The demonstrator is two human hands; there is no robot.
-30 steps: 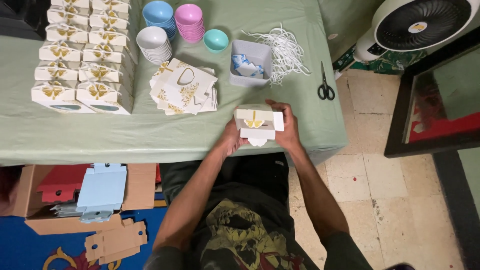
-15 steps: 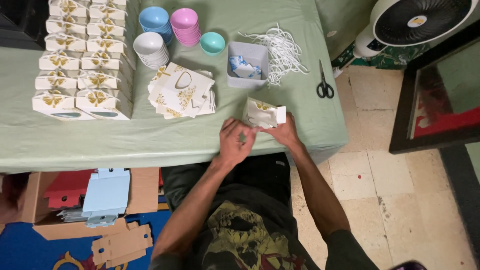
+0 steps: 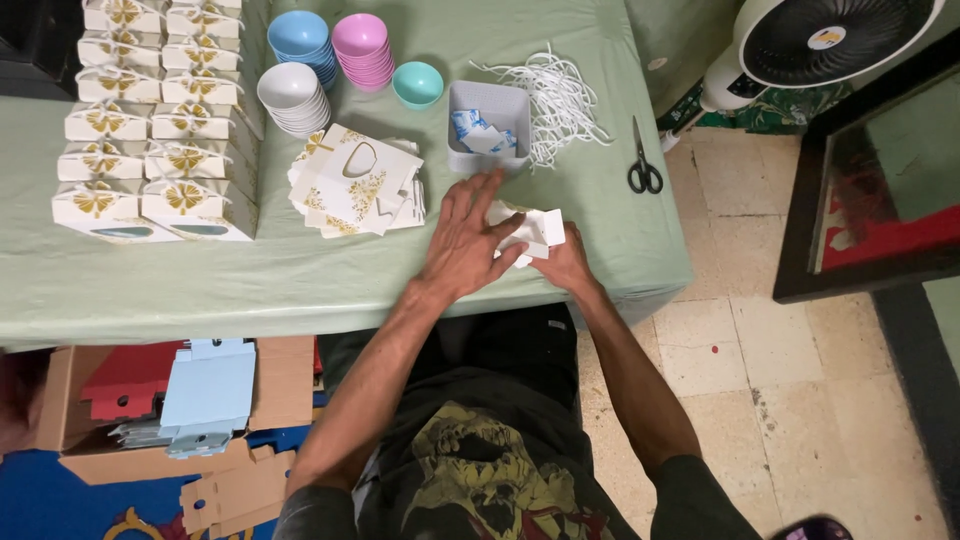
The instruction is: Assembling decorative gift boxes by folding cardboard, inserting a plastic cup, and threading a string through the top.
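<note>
two hands, left hand [image 3: 462,243] and right hand [image 3: 566,265], on one small white box [image 3: 530,230]. twelve finished gift boxes [image 3: 150,110] in two columns of six on the desk [image 3: 300,280], beside one loose pile of flat box blanks [image 3: 355,180]. three stacks of bowls, white [image 3: 290,95], blue [image 3: 300,38] and pink [image 3: 362,42], plus one single teal bowl [image 3: 417,83], one grey tray [image 3: 488,118], one heap of white cords [image 3: 560,100], one pair of scissors [image 3: 644,165] and one fan [image 3: 820,40].

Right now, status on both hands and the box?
Left hand flat on the small white box. Right hand holds its near edge. Grey tray just beyond.
</note>
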